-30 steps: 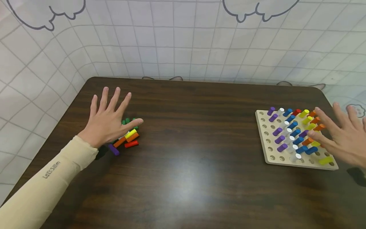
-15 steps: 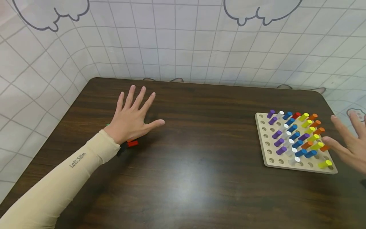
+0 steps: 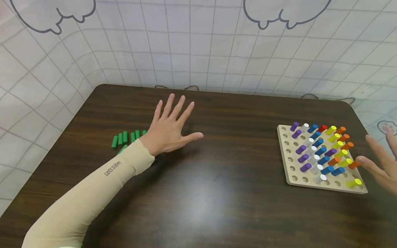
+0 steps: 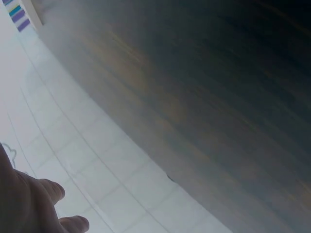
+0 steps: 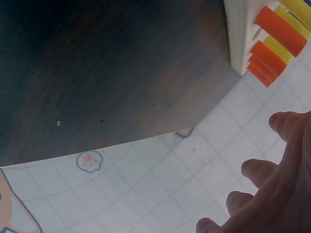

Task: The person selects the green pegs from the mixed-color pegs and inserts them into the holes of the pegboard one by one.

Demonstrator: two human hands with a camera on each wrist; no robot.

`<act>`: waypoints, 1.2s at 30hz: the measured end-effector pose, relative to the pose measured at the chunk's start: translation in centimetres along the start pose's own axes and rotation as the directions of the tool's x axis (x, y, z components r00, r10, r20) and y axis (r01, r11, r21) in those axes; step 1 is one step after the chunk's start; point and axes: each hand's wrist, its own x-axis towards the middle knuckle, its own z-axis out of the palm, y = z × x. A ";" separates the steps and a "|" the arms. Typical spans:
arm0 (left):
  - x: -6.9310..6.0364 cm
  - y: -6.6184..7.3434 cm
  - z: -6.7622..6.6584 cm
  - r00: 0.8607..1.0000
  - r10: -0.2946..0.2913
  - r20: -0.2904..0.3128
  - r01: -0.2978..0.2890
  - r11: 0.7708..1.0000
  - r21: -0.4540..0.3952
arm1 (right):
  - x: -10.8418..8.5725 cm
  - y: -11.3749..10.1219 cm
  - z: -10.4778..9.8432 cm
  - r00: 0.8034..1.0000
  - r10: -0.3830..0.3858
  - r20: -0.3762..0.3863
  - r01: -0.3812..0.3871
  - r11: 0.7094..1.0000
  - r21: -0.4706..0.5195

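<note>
My left hand (image 3: 169, 132) is spread flat above the dark table, fingers apart and nothing in them. Several green pegs (image 3: 120, 139) lie in a loose group left of it, partly hidden by the hand and forearm. At the right, a pale wooden pegboard (image 3: 285, 155) carries purple, white, blue, red, yellow and orange pegs, with some bare holes. Beside its right edge is my right hand (image 3: 381, 163), cut off by the frame, with fingers spread and holding nothing. In the right wrist view, its fingers (image 5: 260, 171) show below the orange pegs (image 5: 281, 31).
The brown wooden table (image 3: 217, 206) has rounded far corners. Behind it hangs a white cloth (image 3: 198, 44) with a grid and drawn outlines. In the left wrist view, a corner of the pegboard (image 4: 33, 14) appears at upper left.
My left hand has moved right, uncovering green pegs; the orange, red and purple loose pegs are now hidden from view. My right hand has shifted right, off the pegboard.
</note>
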 end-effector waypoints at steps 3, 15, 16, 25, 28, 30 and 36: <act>0.6 1.1 0.3 1.000 0.016 0.006 -0.016 1.000 -0.003 | -0.1 0.4 0.2 0.998 0.043 0.037 -0.043 0.999 -0.009; 2.8 5.6 1.2 0.996 0.085 0.025 -0.084 0.996 -0.037 | -0.6 1.5 1.1 0.991 0.094 0.092 -0.092 0.995 -0.026; 3.0 6.0 1.3 0.996 0.089 0.028 -0.088 0.995 -0.039 | -0.7 1.4 1.2 0.993 0.080 0.088 -0.079 0.997 -0.015; 4.1 8.9 2.1 0.990 0.133 0.053 -0.132 0.991 -0.033 | -1.0 1.1 1.9 0.984 0.065 0.167 -0.045 0.991 -0.123; 4.5 9.9 2.4 0.987 0.147 0.065 -0.145 0.989 -0.028 | -1.0 1.1 2.2 0.974 0.093 0.208 -0.059 0.985 -0.161; 4.7 10.6 2.5 0.986 0.153 0.070 -0.152 0.988 -0.026 | -1.0 1.1 2.3 0.970 0.106 0.220 -0.067 0.982 -0.176; 5.5 12.9 3.1 0.981 0.176 0.082 -0.175 0.984 -0.021 | -1.1 1.0 2.4 0.963 0.111 0.244 -0.070 0.983 -0.172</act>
